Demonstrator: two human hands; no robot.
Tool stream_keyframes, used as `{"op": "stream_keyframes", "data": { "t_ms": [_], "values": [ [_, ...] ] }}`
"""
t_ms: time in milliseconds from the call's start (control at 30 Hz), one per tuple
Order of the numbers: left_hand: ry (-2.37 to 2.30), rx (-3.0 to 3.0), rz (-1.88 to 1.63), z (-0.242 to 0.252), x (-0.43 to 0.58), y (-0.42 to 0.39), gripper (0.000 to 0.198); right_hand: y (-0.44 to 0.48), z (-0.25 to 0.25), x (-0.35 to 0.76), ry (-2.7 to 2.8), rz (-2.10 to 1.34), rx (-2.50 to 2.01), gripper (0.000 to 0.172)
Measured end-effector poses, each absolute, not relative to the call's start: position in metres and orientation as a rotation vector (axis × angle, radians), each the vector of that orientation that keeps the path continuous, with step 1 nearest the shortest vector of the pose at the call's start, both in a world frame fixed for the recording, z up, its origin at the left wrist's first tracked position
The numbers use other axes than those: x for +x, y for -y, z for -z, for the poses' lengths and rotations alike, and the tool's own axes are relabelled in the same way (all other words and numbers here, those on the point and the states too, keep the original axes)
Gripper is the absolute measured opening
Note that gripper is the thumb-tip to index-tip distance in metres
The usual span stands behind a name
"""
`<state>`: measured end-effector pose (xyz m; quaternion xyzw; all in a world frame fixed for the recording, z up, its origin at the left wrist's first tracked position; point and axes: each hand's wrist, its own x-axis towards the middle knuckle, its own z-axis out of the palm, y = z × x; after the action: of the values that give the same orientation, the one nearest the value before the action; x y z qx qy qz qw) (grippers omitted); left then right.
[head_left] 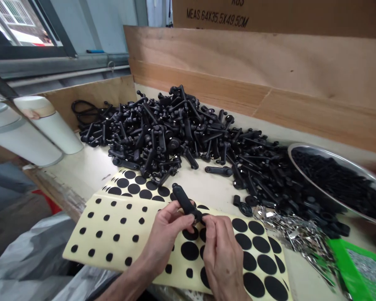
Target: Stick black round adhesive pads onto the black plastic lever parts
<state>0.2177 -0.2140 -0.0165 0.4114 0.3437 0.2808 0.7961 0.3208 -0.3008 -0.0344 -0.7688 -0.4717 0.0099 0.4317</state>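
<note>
My left hand (163,234) is closed on a black plastic arm-shaped part (182,198), its long end pointing up and to the left. The thumb presses near the part's lower end. At that same end, the fingertips of my right hand (223,256) are pinched together; what lies between them, if anything, is hidden. Both hands are over yellowish backing sheets (97,221) carrying small black pads on the left and large black round stickers (243,241) on the right. Behind the sheets lies a big heap of similar black parts (156,129).
At right, a metal bowl (301,147) holds black pieces. Before it lie small shiny metal pieces (296,230) and a green tray (341,251) with small silvery bits. Two pale bottles (54,125) stand at left. Wooden boards (238,75) edge the table's back, below a cardboard box (285,16).
</note>
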Motion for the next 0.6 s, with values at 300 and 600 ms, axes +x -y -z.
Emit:
{"op": "stream_keyframes", "data": {
  "t_ms": [300,600],
  "values": [
    [-0.719,0.927,-0.652,0.011,0.218,0.214,0.029,0.304,0.026,0.342,1.162,-0.22,-1.942,0.031],
    [-0.807,1.052,-0.8,-0.006,0.19,0.207,0.017,0.302,0.023,0.327,1.01,-0.866,-1.618,0.025]
  ]
}}
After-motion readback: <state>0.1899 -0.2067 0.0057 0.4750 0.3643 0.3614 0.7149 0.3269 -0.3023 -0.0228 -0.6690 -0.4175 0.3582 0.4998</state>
